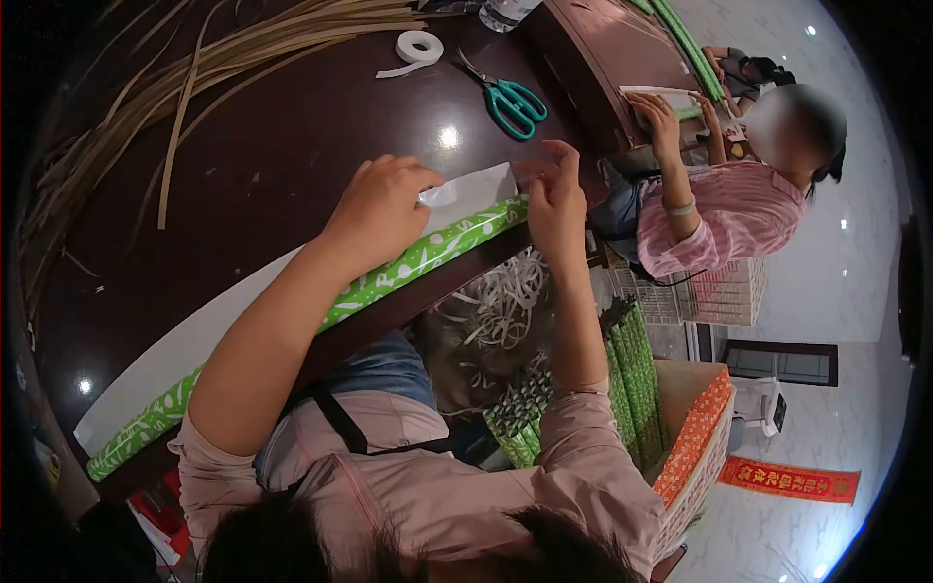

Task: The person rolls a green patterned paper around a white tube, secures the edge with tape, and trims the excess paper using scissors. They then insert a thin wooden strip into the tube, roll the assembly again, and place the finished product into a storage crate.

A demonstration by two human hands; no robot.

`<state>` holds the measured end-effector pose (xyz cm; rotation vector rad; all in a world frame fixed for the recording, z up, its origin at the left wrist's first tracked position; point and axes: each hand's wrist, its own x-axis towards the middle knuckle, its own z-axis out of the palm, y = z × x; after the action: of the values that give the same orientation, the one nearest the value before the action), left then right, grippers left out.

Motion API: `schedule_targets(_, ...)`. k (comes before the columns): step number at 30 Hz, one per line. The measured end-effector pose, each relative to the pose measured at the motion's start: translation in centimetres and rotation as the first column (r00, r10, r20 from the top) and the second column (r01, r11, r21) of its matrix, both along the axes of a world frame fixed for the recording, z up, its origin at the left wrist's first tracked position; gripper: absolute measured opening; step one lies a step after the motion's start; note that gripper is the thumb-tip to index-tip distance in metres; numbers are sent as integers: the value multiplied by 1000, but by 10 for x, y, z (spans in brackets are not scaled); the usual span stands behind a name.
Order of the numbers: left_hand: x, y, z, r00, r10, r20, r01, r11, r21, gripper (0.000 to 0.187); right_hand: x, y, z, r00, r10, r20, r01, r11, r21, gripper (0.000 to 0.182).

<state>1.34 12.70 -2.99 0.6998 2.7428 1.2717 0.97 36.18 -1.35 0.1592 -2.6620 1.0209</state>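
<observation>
A long sheet of green patterned paper [428,255] with a white underside lies along the edge of the dark table [292,117], its green part curled into a roll. My left hand [384,209] rests on the roll with bent fingers, near a white flap of the sheet. At the roll's far end, my right hand [556,199] pinches the paper's end between thumb and fingers. Beyond both hands, teal-handled scissors [515,105] lie on the table beside a roll of white tape [419,47] with a loose end.
Long brown strips [175,87] spread over the table's far left. A bottle [505,14] stands at the back. Below the edge are white ribbon scraps [501,301], green rolls [637,379] and an orange-lined basket [692,437]. A co-worker [719,209] handles paper at the right.
</observation>
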Motion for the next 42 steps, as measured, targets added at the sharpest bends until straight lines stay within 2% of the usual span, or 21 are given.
schedule_targets(4,0,0,0,1000,2,-24,-2,1000,6,30,-3,-1,0,1000,21,2,-21,996,92,42)
schedule_targets(6,1,-1,2,1000,0,-14,0,1000,3,30,-6,1,-1,993,2,-121,-2,1000,5,42)
schedule_targets(7,0,-1,4,1000,-3,-1,3,1000,2,31,-5,-2,-3,982,-5,-191,-23,989,-145,39)
schedule_targets(8,-2,-2,4,1000,4,3,-4,1000,-7,31,1,-9,5,967,74,-243,-82,996,-22,36)
schedule_targets(9,-6,-3,5,989,21,147,-39,992,116,31,11,-19,17,945,158,-285,-133,986,103,34)
schedule_targets(10,-10,-2,6,957,21,291,-90,970,228,31,19,-26,30,891,390,-234,-309,896,318,36)
schedule_targets(11,-15,-1,3,954,33,298,-99,973,210,31,24,-38,33,802,573,-171,-490,793,361,42)
schedule_targets(12,-20,0,0,959,39,280,-139,928,346,32,27,-51,30,671,734,-106,-653,653,385,47)
schedule_targets(13,-23,-2,-5,962,59,266,-183,864,470,33,29,-63,21,594,795,-122,-676,576,459,54)
schedule_targets(18,-17,-11,22,923,-11,384,-316,548,774,36,32,-92,4,493,870,-21,-713,418,563,44)
schedule_targets(21,-17,-6,24,996,65,64,-87,456,885,36,31,-96,3,482,874,-63,-692,423,585,37)
schedule_targets(23,4,1,42,997,76,-32,-28,675,737,33,30,-76,-13,500,864,-59,-709,448,544,33)
schedule_targets(24,19,12,45,936,116,-332,134,756,641,27,32,-67,-26,529,848,-24,-733,471,490,31)
schedule_targets(25,40,14,54,904,-66,-423,265,861,433,19,35,-81,-16,512,858,-39,-747,466,474,31)
schedule_targets(26,57,7,54,909,-56,-413,246,873,421,19,38,-95,7,545,835,71,-706,412,576,27)
schedule_targets(27,78,-4,54,881,-52,-470,193,947,257,19,40,-104,19,583,794,174,-662,339,669,25)
schedule_targets(29,119,-34,52,810,-90,-579,51,995,-83,21,28,-94,6,522,846,113,-713,359,603,31)
schedule_targets(30,134,-51,50,771,-130,-623,-34,969,-245,22,25,-92,6,482,874,64,-733,362,576,34)
schedule_targets(32,153,-100,28,801,6,-598,-265,900,-345,35,25,-94,7,454,891,8,-733,369,571,45)
schedule_targets(36,209,-188,19,908,137,-397,-344,785,-515,51,14,-85,11,459,888,-33,-691,380,615,45)
schedule_targets(42,252,-257,29,873,196,-447,-466,605,-645,49,-6,-54,15,453,891,-29,-613,335,716,49)
